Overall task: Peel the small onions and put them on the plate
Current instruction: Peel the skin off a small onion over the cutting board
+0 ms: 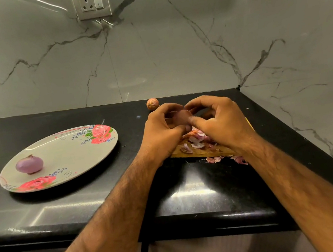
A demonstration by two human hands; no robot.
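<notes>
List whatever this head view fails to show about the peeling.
1. Held onion: head view, blurred and mostly covered by the left hand and right hand; the skin left on it cannot be judged.
2. Wooden board: head view, largely hidden under both wrists; its full outline is unseen.
3. Peels: head view, partly hidden beneath the hands; the pile's extent is unclear.

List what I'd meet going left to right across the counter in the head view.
plate with the peeled onion on its left part → left hand → held onion, gripped between both hands → right hand
</notes>
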